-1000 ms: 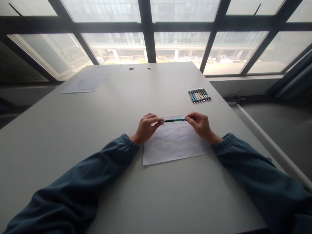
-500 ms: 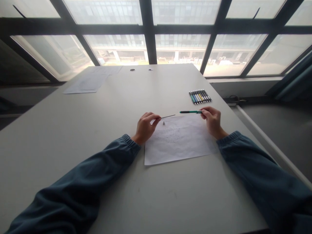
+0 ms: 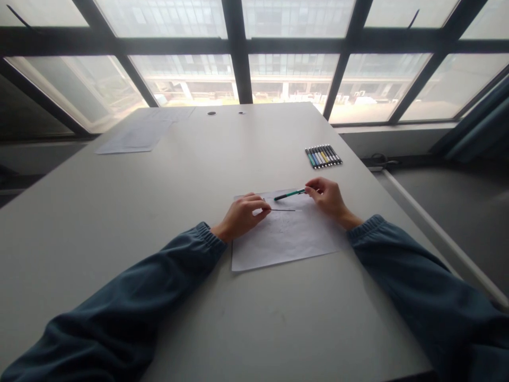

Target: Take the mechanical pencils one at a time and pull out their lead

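My left hand (image 3: 247,213) pinches one end of a thin dark pen refill (image 3: 284,210), which points right over the sheet of paper (image 3: 290,241). In my right hand (image 3: 326,198) is a green and black pen (image 3: 289,194), gripped at its clip end. Its dark end tilts down to the left, just beyond the refill and apart from it. The paper lies under both hands and carries faint dark marks. A small pen tip piece on the paper is mostly hidden behind my left fingers.
Several pens (image 3: 323,156) lie side by side in a row beyond my right hand. More sheets of paper (image 3: 133,135) rest at the far left of the white table (image 3: 191,175). Past the table's far edge stand large windows. The table's right edge runs beside my right arm.
My right hand has moved left with the pen, whose dark end now dips lower. My left hand has come nearer to me and slightly right, with the refill still pinched.
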### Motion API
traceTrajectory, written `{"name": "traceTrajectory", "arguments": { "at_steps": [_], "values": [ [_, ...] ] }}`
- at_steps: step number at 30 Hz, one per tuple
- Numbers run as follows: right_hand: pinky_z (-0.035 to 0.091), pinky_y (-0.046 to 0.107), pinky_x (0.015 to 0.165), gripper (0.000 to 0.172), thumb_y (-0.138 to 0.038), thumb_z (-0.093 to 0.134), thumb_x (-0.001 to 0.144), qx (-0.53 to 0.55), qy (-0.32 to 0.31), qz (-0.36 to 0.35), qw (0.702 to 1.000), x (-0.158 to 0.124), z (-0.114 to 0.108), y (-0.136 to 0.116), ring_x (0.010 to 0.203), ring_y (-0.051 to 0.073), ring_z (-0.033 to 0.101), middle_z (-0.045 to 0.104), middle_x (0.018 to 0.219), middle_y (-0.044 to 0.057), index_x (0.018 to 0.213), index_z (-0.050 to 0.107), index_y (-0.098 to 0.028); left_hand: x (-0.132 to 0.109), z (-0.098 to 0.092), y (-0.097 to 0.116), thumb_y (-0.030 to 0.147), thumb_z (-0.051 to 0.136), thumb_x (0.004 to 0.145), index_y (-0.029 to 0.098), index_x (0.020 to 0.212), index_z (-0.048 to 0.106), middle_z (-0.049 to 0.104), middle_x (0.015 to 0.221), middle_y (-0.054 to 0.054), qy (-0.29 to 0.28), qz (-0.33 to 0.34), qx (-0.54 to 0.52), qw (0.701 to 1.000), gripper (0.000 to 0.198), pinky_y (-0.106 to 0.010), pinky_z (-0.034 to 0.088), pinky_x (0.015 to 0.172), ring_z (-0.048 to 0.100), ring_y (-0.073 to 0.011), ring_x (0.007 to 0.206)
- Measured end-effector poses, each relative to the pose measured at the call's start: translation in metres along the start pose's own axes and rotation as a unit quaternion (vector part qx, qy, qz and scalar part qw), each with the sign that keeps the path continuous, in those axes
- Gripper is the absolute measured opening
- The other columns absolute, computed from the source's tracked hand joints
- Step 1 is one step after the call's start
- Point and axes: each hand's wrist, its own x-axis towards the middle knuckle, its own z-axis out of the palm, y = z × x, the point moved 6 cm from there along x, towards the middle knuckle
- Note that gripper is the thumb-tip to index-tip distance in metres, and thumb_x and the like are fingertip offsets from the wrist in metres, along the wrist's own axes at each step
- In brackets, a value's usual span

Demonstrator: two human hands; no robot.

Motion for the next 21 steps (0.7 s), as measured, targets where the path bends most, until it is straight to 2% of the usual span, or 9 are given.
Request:
{"name": "traceTrajectory", "arguments": {
  "at_steps": [6, 11, 14, 18, 21],
  "values": [
    [0.046, 0.033, 0.07, 0.011, -0.03, 0.073, 0.083, -0.104, -0.047, -0.03, 0.993, 0.003, 0.004, 0.002, 0.072, 0.018, 0.062, 0.073, 0.078, 0.003, 0.08, 0.075, -0.02, 0.0, 0.002, 0.002, 0.025, 0.066, 0.091, 0.023, 0.088, 0.077, 0.071, 0.09, -0.004, -0.046, -0.029, 0.02, 0.998, 0.012, -0.028, 0.049, 0.08, 0.064, -0.0167, 0.087],
    [0.048, 0.037, 0.081, 0.01, -0.029, 0.075, 0.083, -0.183, -0.061, -0.063, 0.979, 0.002, 0.005, 0.005, 0.088, 0.024, 0.063, 0.071, 0.087, 0.007, 0.079, 0.077, -0.02, 0.0, 0.001, 0.001, 0.023, 0.067, 0.089, 0.023, 0.087, 0.078, 0.068, 0.088, -0.003, -0.049, -0.05, 0.019, 0.997, 0.012, -0.026, 0.046, 0.074, 0.062, -0.0153, 0.082],
    [0.048, 0.037, 0.08, 0.013, -0.032, 0.073, 0.085, -0.193, -0.069, -0.06, 0.977, 0.001, 0.006, 0.007, 0.085, 0.023, 0.063, 0.07, 0.085, 0.007, 0.08, 0.077, -0.02, 0.0, 0.001, 0.001, 0.023, 0.067, 0.088, 0.023, 0.087, 0.079, 0.067, 0.087, -0.003, -0.048, -0.052, 0.013, 0.997, 0.012, -0.026, 0.046, 0.073, 0.061, -0.0147, 0.081],
    [0.048, 0.038, 0.077, 0.021, -0.037, 0.068, 0.09, -0.174, -0.042, -0.064, 0.982, 0.002, 0.001, 0.001, 0.076, 0.021, 0.06, 0.07, 0.082, 0.006, 0.082, 0.075, -0.02, 0.0, 0.002, 0.0, 0.022, 0.067, 0.087, 0.023, 0.087, 0.079, 0.065, 0.081, -0.002, -0.052, -0.056, 0.013, 0.997, 0.011, -0.025, 0.044, 0.069, 0.059, -0.014, 0.076],
    [0.048, 0.039, 0.081, 0.017, -0.034, 0.066, 0.091, -0.146, -0.007, -0.114, 0.983, -0.001, -0.003, -0.016, 0.08, 0.022, 0.06, 0.071, 0.085, 0.006, 0.085, 0.074, -0.02, -0.001, 0.002, -0.001, 0.023, 0.068, 0.087, 0.023, 0.086, 0.078, 0.062, 0.077, -0.001, -0.05, -0.053, 0.023, 0.997, 0.01, -0.024, 0.041, 0.067, 0.056, -0.013, 0.072]
  ]
}}
